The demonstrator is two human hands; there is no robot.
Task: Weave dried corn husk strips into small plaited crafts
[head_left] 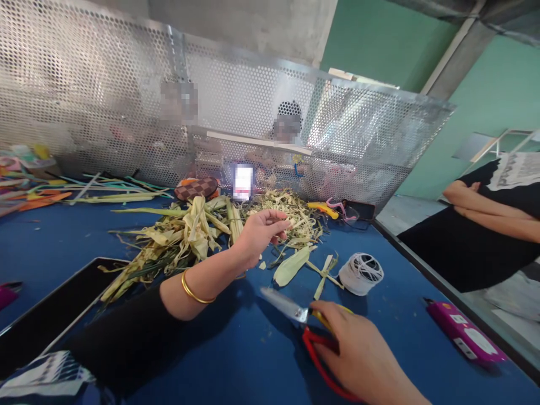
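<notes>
My right hand grips a pair of scissors with one red and one yellow handle, blades pointing left and away. Thumb and fingers of my left hand are pinched together before the heap of shredded husk; whether anything small is between them I cannot make out. To its left lies a pile of long dried corn husks. A wide piece of husk and narrow crossed strips rest between my hands and a ball of white string.
A perforated metal screen closes off the back. Along it stand a lit phone, a checkered pouch and yellow-handled pliers. A purple device lies right, a black tray left. A person with folded arms stands at right.
</notes>
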